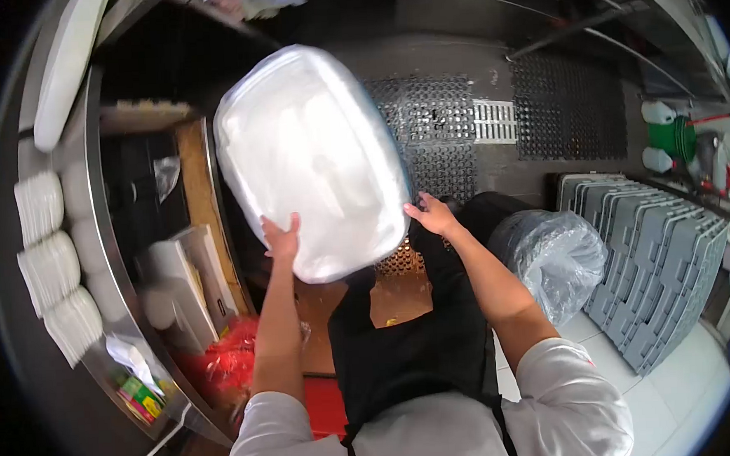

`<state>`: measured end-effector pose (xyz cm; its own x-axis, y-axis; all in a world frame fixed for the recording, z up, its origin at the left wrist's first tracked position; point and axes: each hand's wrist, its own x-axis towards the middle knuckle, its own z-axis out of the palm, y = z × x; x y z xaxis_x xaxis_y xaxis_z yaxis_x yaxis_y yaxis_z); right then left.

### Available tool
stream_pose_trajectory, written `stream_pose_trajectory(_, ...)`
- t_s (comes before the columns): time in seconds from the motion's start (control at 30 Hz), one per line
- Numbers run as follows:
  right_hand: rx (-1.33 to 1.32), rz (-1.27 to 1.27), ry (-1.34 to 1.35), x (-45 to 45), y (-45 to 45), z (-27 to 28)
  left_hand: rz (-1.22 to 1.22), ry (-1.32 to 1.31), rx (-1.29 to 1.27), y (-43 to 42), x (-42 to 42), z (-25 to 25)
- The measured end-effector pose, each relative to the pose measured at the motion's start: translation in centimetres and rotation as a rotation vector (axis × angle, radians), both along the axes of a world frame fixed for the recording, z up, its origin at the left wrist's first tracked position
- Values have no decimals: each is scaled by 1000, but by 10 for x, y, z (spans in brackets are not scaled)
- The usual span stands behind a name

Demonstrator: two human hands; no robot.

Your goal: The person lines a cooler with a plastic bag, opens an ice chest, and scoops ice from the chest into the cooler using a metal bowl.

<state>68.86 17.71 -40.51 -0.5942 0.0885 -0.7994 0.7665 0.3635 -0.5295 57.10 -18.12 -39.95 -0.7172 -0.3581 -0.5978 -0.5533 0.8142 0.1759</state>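
Between the left hand [281, 235] and right hand [432, 214], a container [307, 148] is occupying the upper centre-left. A floor grate [494, 122] is lying between mats [569, 106], upper right; crates [655, 254] are standing right of a plastic bag [560, 255].

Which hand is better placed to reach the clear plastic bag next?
Likely the right hand: the clear plastic bag is on its side, while the left hand is across the white container. Both hold the container.
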Motion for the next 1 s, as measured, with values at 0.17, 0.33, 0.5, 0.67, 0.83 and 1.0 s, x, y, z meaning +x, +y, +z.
stream_pose_trajectory(0.17, 36, -75, -96, 8, -54, -40, -339, 5, -283, 12, 72, 19)
stream_pose_trajectory(0.33, 238, 95, -225, 18, -128, -53, -177, -144, -197, -31, 102, 18)
stream_pose_trajectory(0.5, 319, 54, -274, 21, -180, -40, -317, -209, 105, -120, 99, 3)
stream_pose_trajectory(0.67, 391, 536, -132, 59, -187, -92, -474, -96, 53, -159, 83, 36)
stream_pose_trajectory(0.83, 495, 283, -325, 51, -214, -27, -331, 219, 147, -185, 112, 87)
stream_pose_trajectory(1.0, 430, 187, 7, 5, -215, 55, 4, 4, 462, -223, 166, 112)
